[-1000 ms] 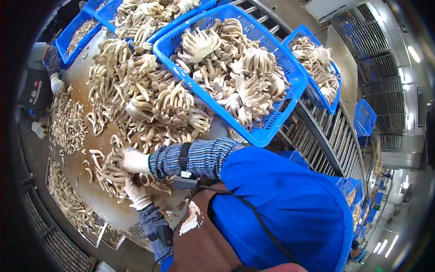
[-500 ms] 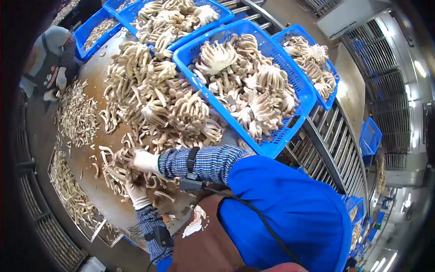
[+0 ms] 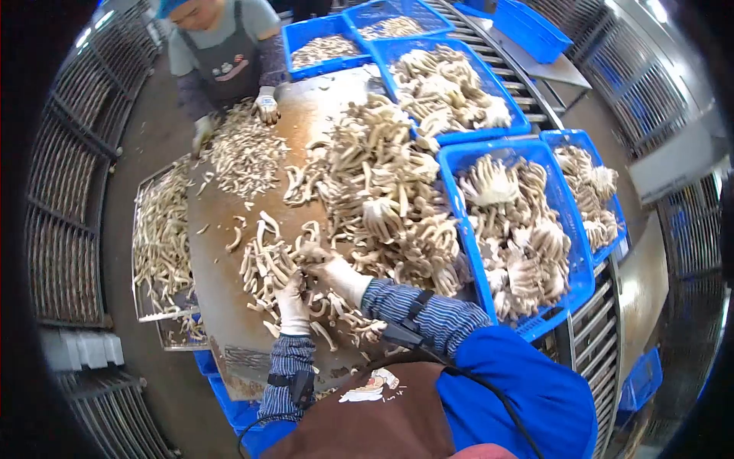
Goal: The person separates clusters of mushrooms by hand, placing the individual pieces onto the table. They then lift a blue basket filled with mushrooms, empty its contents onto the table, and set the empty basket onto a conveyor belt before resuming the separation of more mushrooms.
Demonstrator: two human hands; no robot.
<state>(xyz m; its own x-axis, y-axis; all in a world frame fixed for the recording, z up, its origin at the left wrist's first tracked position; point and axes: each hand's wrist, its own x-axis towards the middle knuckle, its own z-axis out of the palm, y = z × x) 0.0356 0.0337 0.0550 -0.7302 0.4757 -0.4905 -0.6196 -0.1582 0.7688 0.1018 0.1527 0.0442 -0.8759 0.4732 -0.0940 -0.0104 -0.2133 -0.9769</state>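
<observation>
My right hand [image 3: 340, 277], in a white glove, closes its fingers on mushrooms at the near side of the metal table [image 3: 218, 294]. Close beside it, my left hand [image 3: 293, 304], gloved too, has its fingers curled in on mushrooms; its fingertips are partly hidden. Loose long-stemmed mushrooms [image 3: 264, 264] lie around both hands. Just beyond my right hand rises a large heap of clustered mushrooms [image 3: 382, 218], pale brown with thick stems.
Blue baskets of mushroom clusters [image 3: 581, 287] stand on the right by a roller conveyor [image 3: 604, 336]. Across the table a co-worker's gloved hands [image 3: 266, 105] touch a pile of small mushroom pieces [image 3: 245, 153]. A tray of mushrooms [image 3: 164, 237] sits off the left edge.
The head view has turned, bringing the co-worker further into sight. My hands are still close together among the mushrooms, with the right one lower over the loose pieces.
</observation>
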